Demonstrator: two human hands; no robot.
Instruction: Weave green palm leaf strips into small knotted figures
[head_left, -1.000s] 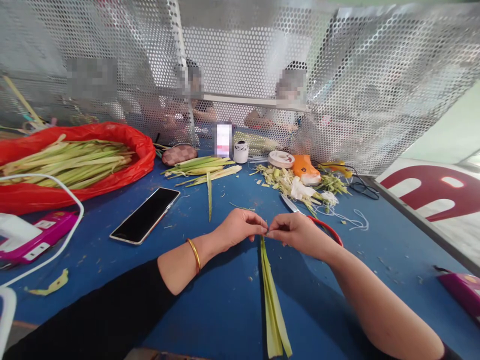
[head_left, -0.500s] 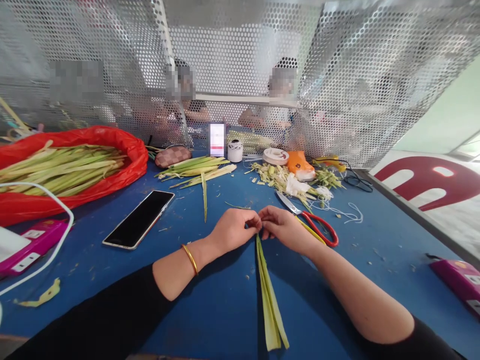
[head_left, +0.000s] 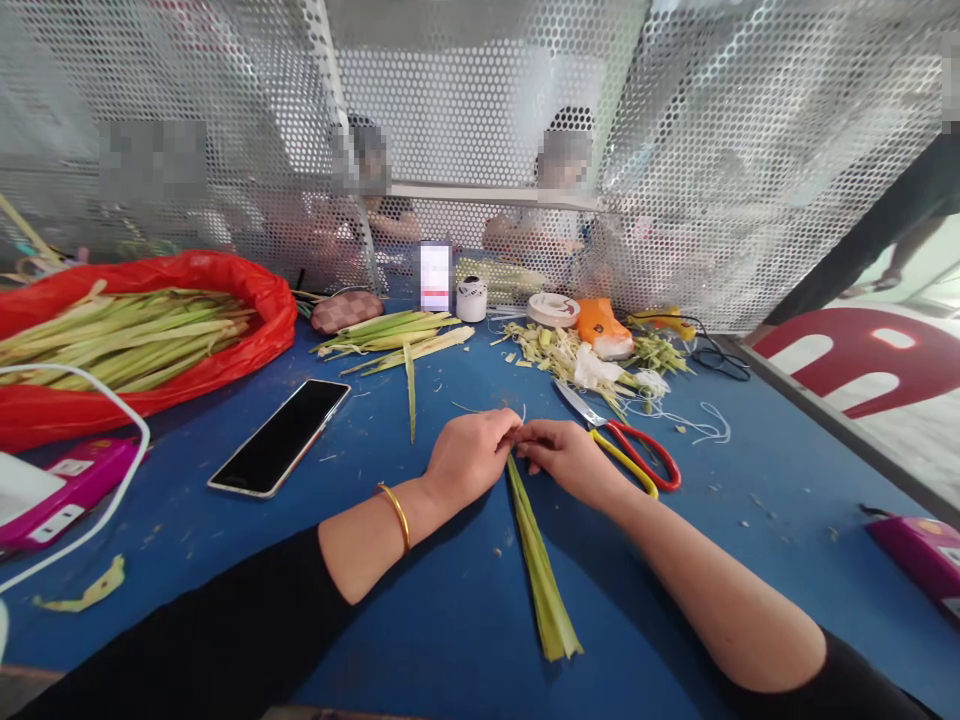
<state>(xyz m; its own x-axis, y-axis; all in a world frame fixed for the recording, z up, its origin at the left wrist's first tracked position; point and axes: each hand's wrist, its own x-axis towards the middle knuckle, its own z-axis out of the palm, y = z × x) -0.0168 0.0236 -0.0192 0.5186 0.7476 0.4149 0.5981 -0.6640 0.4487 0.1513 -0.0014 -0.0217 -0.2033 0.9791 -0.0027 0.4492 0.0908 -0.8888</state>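
Note:
My left hand (head_left: 471, 452), with a gold bangle on its wrist, pinches the far end of a long green leaf strip (head_left: 541, 575). Fingertip to fingertip with it, my right hand (head_left: 561, 452) is closed on that same end. The strip hangs down toward me over the blue table and widens to a ragged tip. A thin pale thread end (head_left: 523, 412) pokes up beside the left fingers; the pinched end itself is hidden. Just right of my right hand lie red-and-yellow scissors (head_left: 637, 445), blades pointing away.
A red bag (head_left: 281, 315) of leaf strips sits left, near a phone (head_left: 281, 437). Loose leaves (head_left: 397, 335), a thread spool (head_left: 471, 300), a tape roll (head_left: 553, 309) and leaf scraps (head_left: 551, 350) line the back before a perforated metal screen (head_left: 480, 90). People sit behind it.
The leaf strip's near end has drawn up and narrowed as it turned slightly. Both hands stay together, shifted a little. A person has come into view at the far right.

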